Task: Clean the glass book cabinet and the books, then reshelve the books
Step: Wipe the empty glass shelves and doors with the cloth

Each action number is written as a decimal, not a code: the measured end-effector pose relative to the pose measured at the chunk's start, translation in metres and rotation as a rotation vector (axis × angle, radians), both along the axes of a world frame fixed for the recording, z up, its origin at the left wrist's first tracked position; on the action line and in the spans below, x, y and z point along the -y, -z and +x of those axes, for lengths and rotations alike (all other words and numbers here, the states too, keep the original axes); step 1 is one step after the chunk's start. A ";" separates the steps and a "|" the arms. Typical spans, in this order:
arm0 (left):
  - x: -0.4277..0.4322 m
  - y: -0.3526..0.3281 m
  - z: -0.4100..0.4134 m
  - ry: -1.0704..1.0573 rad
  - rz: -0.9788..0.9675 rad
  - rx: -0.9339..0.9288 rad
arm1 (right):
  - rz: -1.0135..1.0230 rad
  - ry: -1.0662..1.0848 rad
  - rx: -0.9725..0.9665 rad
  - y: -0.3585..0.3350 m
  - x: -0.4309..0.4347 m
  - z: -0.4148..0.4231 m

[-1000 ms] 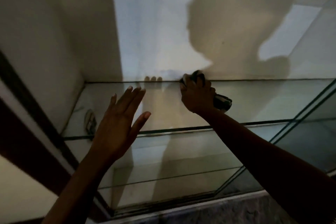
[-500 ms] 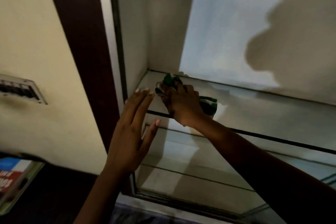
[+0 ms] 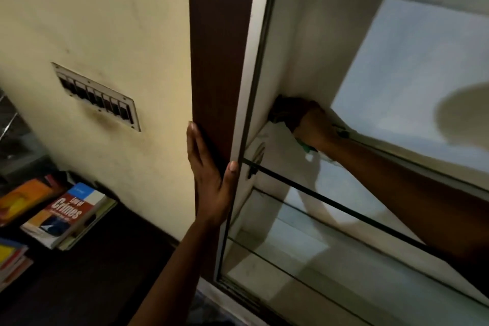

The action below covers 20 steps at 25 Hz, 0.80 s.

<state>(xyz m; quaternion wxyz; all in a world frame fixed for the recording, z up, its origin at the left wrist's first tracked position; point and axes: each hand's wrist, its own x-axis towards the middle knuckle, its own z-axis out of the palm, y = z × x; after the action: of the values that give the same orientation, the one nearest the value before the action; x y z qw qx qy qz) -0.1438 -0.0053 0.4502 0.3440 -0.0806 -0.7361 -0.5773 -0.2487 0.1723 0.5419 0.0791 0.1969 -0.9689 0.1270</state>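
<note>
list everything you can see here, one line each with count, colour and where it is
cabinet frame: one, dark brown with a white edge, upright at centre
glass shelves: several, clear, inside the cabinet at right
cloth: one, green and white, back left corner of a shelf, under the right hand
books: several, red, orange and yellow covers, lying at lower left
dark surface: one, dark brown, under the books
switch panel: one, pale plate with black switches, on the cream wall
left hand: one, flat against the cabinet frame
right hand: one, gripping the cloth
</note>
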 end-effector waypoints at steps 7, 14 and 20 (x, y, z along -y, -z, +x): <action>-0.003 0.005 -0.008 0.022 0.065 -0.042 | -0.160 -0.019 -0.101 0.012 0.015 0.040; -0.002 0.006 -0.009 0.007 0.018 -0.010 | -0.076 -0.178 -0.131 0.021 0.022 0.082; 0.010 0.006 0.024 0.081 -0.023 0.015 | 0.018 -0.416 -0.132 0.018 -0.008 0.117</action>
<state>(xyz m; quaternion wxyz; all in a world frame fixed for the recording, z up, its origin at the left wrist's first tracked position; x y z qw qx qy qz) -0.1194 -0.0153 0.4445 0.3138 -0.1100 -0.7414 -0.5829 -0.1321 0.1803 0.5236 0.1127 0.4013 -0.9012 0.1189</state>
